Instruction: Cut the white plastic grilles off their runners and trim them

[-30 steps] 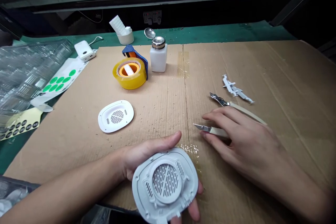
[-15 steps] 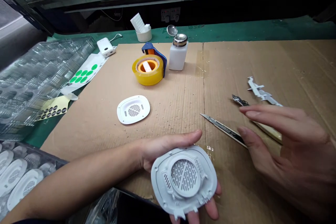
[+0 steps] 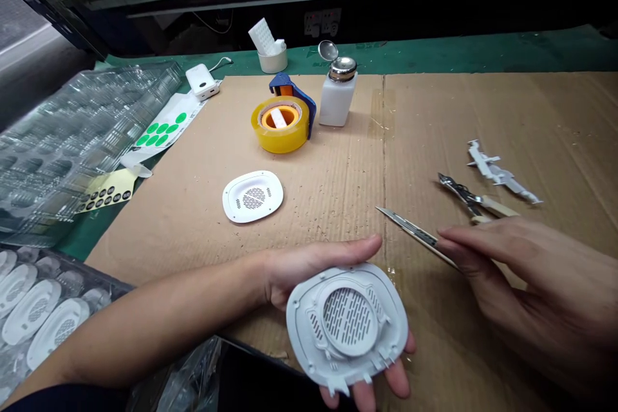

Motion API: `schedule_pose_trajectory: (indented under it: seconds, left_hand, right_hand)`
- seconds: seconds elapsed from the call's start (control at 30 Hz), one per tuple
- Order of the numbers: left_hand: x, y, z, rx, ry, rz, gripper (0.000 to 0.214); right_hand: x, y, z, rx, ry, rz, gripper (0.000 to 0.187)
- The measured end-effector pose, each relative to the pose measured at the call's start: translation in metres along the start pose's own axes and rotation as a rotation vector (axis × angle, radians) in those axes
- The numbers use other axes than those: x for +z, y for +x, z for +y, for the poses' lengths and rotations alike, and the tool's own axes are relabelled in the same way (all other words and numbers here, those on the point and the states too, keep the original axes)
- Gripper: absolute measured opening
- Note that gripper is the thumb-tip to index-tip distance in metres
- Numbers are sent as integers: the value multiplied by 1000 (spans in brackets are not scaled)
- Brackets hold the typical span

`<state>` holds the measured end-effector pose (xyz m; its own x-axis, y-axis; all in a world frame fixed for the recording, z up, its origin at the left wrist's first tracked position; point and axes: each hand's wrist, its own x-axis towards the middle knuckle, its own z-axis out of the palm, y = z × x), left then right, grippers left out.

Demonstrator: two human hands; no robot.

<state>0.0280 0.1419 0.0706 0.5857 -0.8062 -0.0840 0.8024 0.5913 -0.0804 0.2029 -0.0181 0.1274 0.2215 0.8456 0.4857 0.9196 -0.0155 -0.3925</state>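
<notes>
My left hand (image 3: 309,270) lies palm up at the near edge of the cardboard sheet (image 3: 338,161) and holds a white oval plastic cover (image 3: 346,326) with a round slotted grille, ribbed side up. My right hand (image 3: 526,283) is at the right, fingers closed on the handle of a thin craft knife (image 3: 412,230) whose blade points up and left, a little above the cardboard. A second, smaller white vented cover (image 3: 253,196) lies on the cardboard left of centre, beyond my left hand.
At the back stand a yellow tape roll (image 3: 280,123), a white pump bottle (image 3: 338,91) and a small cup (image 3: 272,59). Nippers (image 3: 464,194) and a white plastic sprue (image 3: 502,174) lie at the right. Clear trays (image 3: 62,135), sticker sheets (image 3: 159,132) and a tray of covers (image 3: 33,315) fill the left.
My right hand picked the knife up off the cardboard and drew back to the right with it. The view shifted left; my left hand kept the cover.
</notes>
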Motion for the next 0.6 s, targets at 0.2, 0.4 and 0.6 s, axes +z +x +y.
schedule_pose_trajectory:
  seconds: [0.2, 0.4, 0.6]
  left_hand:
    - [1, 1, 1, 13, 0, 10, 112]
    - [12, 2, -1, 206, 204, 166, 94]
    - [28, -4, 0, 333, 208, 346, 69]
  right_hand:
    - [0, 1, -3, -175, 96, -15, 60]
    - [10, -3, -55, -388, 292, -73, 11]
    - [35, 0, -78, -452, 289, 123, 24]
